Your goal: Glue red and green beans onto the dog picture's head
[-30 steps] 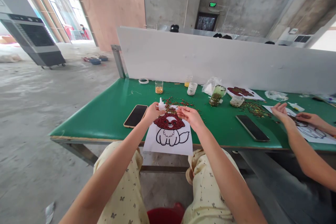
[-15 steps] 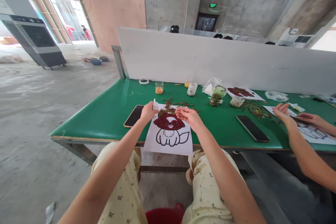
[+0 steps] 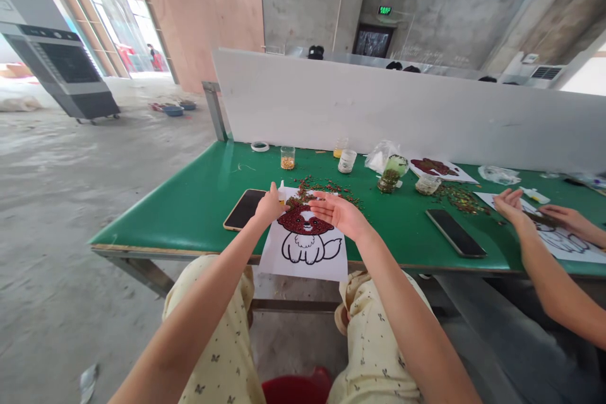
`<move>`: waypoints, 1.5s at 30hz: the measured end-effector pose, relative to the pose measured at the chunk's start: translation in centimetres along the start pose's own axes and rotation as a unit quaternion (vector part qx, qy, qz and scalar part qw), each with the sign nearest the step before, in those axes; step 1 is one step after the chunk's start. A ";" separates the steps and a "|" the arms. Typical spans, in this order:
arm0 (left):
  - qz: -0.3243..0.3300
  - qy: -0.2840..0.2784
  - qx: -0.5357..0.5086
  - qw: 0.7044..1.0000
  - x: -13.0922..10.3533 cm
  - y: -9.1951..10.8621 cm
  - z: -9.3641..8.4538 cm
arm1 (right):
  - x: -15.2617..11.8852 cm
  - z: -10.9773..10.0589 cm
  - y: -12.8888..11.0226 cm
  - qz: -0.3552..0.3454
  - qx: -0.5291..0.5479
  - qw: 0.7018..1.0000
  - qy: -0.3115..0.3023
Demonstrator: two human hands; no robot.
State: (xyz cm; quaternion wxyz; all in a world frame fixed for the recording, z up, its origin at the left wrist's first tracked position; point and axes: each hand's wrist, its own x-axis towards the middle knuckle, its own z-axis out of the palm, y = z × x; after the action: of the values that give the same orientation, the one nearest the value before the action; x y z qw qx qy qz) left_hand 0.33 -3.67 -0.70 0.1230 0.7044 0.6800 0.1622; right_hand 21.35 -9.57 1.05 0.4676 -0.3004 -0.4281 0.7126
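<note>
A white sheet [image 3: 273, 257] with a black-outlined animal hangs a little over the front table edge; its head is covered in dark red and green pieces. At the sheet's upper left, my left hand [image 3: 270, 205] is closed around a small white glue bottle [image 3: 282, 190], its tip pointing up. My right hand [image 3: 341, 213] hovers over the head's right side, palm partly up and fingers stretched out, with nothing visible in it. Loose red and green pieces [image 3: 326, 187] lie scattered behind the sheet.
Phones lie left [image 3: 243, 209] and right [image 3: 455, 232] of the sheet. Behind stand a cup of orange bits [image 3: 287, 158], a whitish cup [image 3: 347, 161] and a tilted green jar [image 3: 392, 174]. At right, another person's hands [image 3: 511, 205] are over a second drawing [image 3: 568, 243].
My left hand has turned slightly, and the bottle's tip now points up. My right hand has shifted a little left, its fingers more spread.
</note>
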 end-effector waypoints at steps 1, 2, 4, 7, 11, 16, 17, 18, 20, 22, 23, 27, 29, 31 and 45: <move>0.003 0.015 0.007 1.000 -0.6 0.1 -0.3 | -0.1 0.1 -0.1 -0.008 -0.004 1.000 -0.015; 0.017 0.043 0.009 0.999 -1.3 0.3 -0.7 | -0.2 0.2 -0.1 -0.018 -0.010 0.999 -0.028; 0.082 0.128 -0.017 0.988 -3.0 0.7 -1.5 | -0.2 0.3 -0.1 -0.041 -0.030 0.998 -0.045; 0.169 0.180 -0.155 0.957 -5.8 1.8 -2.2 | -0.1 0.5 0.1 -0.096 -0.074 0.992 -0.036; 0.181 -0.087 -0.458 0.866 -8.3 3.5 -1.6 | 0.1 0.9 0.5 -0.128 -0.122 0.984 -0.020; 0.131 -0.164 -0.609 0.765 -8.6 4.1 -0.7 | 0.3 1.4 0.7 -0.117 -0.157 0.980 -0.019; 0.120 -0.160 -0.617 0.761 -8.6 4.1 -0.7 | 0.4 1.5 0.7 -0.120 -0.163 0.979 -0.019; 0.112 -0.153 -0.622 0.759 -8.5 4.0 -0.8 | 0.4 1.6 0.8 -0.122 -0.168 0.978 -0.020; 0.104 -0.140 -0.630 0.757 -8.5 4.0 -1.1 | 0.5 1.6 0.8 -0.121 -0.177 0.976 -0.022; 0.099 -0.129 -0.636 0.755 -8.6 4.1 -1.4 | 0.6 1.6 0.9 -0.120 -0.183 0.975 -0.020; 0.096 -0.125 -0.638 0.754 -8.6 4.1 -1.5 | 0.6 1.7 1.0 -0.121 -0.186 0.975 -0.017; 0.092 -0.121 -0.641 0.753 -8.7 4.1 -1.6 | 0.6 1.8 0.9 -0.130 -0.204 0.970 0.000; 0.093 -0.122 -0.642 0.751 -8.6 4.0 -1.5 | 0.6 1.8 0.9 -0.135 -0.215 0.967 0.008; 0.088 -0.126 -0.648 0.746 -8.5 3.9 -1.4 | 0.5 1.9 0.8 -0.137 -0.222 0.965 0.013; 0.024 -0.194 -0.734 0.650 -8.3 3.8 -1.9 | 0.7 1.6 0.9 -0.183 -0.248 0.951 0.026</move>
State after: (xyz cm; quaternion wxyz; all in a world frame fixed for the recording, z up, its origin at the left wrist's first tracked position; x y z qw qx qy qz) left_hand 2.86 -12.20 2.06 0.7249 0.4155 0.2823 0.4713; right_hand 19.43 -9.66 0.89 0.5122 -0.3419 -0.6265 0.4777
